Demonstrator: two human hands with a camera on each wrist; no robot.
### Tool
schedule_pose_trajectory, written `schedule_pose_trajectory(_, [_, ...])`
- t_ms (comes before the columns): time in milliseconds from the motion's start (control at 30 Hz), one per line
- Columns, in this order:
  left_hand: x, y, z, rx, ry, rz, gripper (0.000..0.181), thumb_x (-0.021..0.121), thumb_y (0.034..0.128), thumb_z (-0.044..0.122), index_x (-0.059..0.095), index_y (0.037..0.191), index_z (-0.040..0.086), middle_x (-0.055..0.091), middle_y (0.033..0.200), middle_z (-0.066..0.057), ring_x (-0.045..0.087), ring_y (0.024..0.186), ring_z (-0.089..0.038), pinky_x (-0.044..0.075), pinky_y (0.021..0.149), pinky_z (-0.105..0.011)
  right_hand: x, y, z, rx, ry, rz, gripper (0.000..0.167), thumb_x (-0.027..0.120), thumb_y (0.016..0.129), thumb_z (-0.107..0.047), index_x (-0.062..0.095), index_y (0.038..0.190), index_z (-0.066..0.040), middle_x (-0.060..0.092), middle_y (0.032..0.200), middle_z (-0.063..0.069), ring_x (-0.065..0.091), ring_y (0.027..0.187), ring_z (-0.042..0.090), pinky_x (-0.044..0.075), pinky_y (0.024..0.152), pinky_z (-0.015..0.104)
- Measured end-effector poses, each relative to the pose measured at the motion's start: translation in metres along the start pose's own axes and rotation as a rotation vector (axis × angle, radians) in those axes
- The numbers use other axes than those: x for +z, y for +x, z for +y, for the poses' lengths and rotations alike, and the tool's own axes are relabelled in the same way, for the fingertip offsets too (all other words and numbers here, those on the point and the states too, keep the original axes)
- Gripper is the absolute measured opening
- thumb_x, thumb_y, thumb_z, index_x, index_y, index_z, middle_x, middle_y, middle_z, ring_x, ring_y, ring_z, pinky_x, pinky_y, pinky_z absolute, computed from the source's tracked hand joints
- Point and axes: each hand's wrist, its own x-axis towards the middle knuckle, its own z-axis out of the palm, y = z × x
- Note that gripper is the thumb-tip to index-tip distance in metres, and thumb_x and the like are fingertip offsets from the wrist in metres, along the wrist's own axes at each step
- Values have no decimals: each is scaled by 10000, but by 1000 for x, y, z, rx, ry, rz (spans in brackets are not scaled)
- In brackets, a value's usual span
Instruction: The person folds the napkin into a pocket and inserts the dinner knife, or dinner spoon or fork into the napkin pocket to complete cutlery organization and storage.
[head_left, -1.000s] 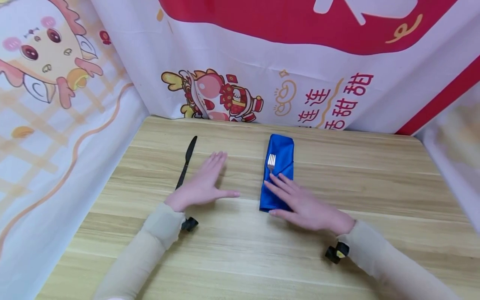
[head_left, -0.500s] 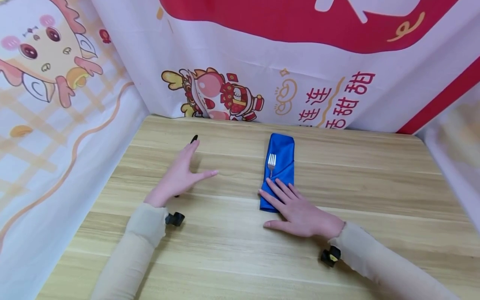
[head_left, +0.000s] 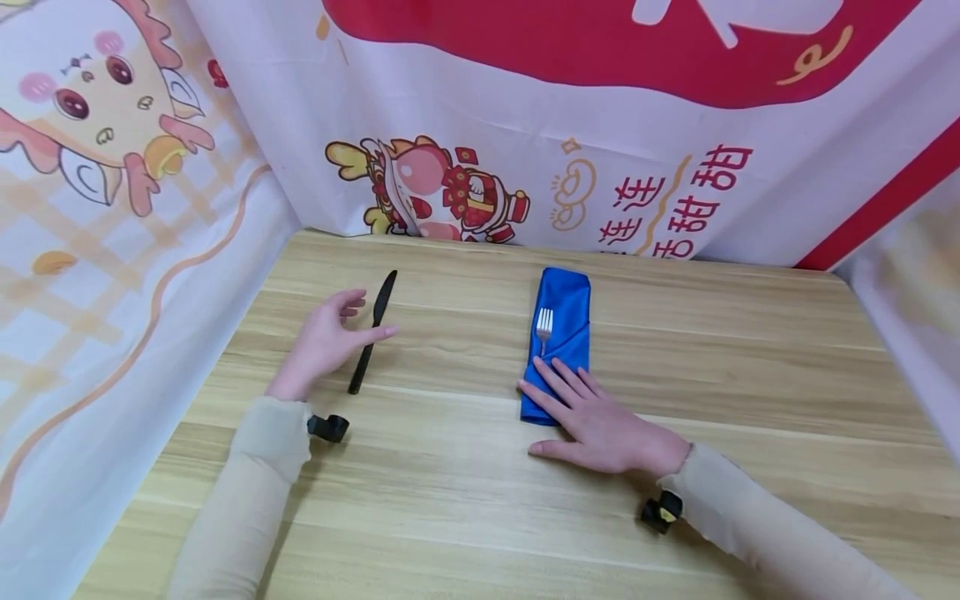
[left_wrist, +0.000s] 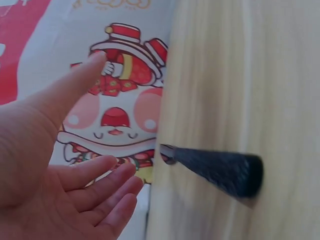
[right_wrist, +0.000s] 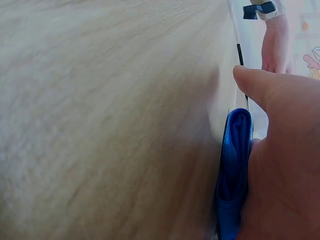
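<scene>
A black table knife [head_left: 372, 333] lies on the table at the left, its blade end pointing away. My left hand [head_left: 327, 337] hovers beside and over the knife, thumb reaching across it, fingers loosely bent and holding nothing; in the left wrist view the knife handle [left_wrist: 222, 170] lies apart from the fingers. Flat on the lower part of a folded blue napkin [head_left: 566, 304] rests my right hand [head_left: 600, 425], fingers spread. A silver fork [head_left: 544, 323] sticks out of the napkin's fold, tines up; its handle is hidden in the napkin and under the hand.
The wooden table [head_left: 450, 483] ends at a printed cloth backdrop [head_left: 480, 108] along the back. More printed cloth [head_left: 135, 275] hangs along the left side.
My left hand has moved left from beyond the knife to the knife's left side, uncovering it. The right hand has shifted slightly down and settled on the napkin.
</scene>
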Motion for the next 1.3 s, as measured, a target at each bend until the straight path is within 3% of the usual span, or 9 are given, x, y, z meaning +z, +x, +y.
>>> schedule_pose_trajectory(167, [0, 3, -9, -35, 36, -35, 855, 849, 848, 354, 440, 1490, -35, 562, 1364, -226, 528, 1223, -377, 422, 1049, -529, -1, 0, -1, 3, 14, -1, 852, 489, 983, -666, 169, 1647, -238, 4, 1698, 98, -15, 1533, 374, 76, 1185, 615])
schedule_pose_trajectory(267, [3, 6, -13, -26, 69, -48, 773, 850, 849, 264, 484, 1448, -59, 604, 1288, -234, 574, 1141, -367, 456, 1010, -511, -2, 0, -1, 6, 19, -11, 853, 479, 982, -673, 164, 1647, -242, -5, 1699, 94, -25, 1533, 369, 69, 1186, 613])
schedule_pose_trajectory(400, [8, 7, -16, -25, 99, -26, 640, 835, 850, 141, 551, 1380, -79, 660, 1201, -239, 634, 1074, -364, 491, 967, -490, -4, 0, -1, 13, 27, -26, 857, 469, 979, -684, 155, 1648, -251, -27, 1699, 83, -52, 1533, 358, 43, 1189, 605])
schedule_pose_trajectory(533, [12, 6, -13, -62, 124, 12, 505, 809, 848, 55, 622, 1301, -68, 711, 1095, -204, 672, 1010, -344, 494, 944, -481, -4, 0, -1, 10, 39, -24, 858, 484, 978, -674, 160, 1648, -246, -23, 1699, 86, -49, 1533, 364, 43, 1188, 610])
schedule_pose_trajectory(767, [14, 7, -8, -96, 191, 27, 327, 774, 879, 65, 698, 1188, -14, 734, 1022, -157, 672, 969, -323, 484, 907, -471, 1, 1, 2, 23, 36, -17, 850, 468, 980, -683, 149, 1648, -267, -29, 1702, 69, -59, 1536, 343, 34, 1195, 588])
schedule_pose_trajectory(1067, [9, 9, -8, -120, 187, -82, 255, 722, 920, 94, 727, 1147, -23, 726, 1009, -143, 656, 948, -292, 496, 886, -453, -4, 0, 1, 10, 50, -30, 847, 481, 982, -670, 161, 1648, -255, -32, 1700, 74, -61, 1533, 358, 36, 1190, 602])
schedule_pose_trajectory(1300, [6, 8, -8, -110, 168, -107, 250, 709, 940, 96, 720, 1150, -40, 728, 1016, -157, 666, 957, -293, 510, 880, -443, -5, -1, 2, 11, 39, -44, 848, 463, 980, -685, 150, 1648, -269, -43, 1700, 62, -70, 1533, 348, 30, 1193, 594])
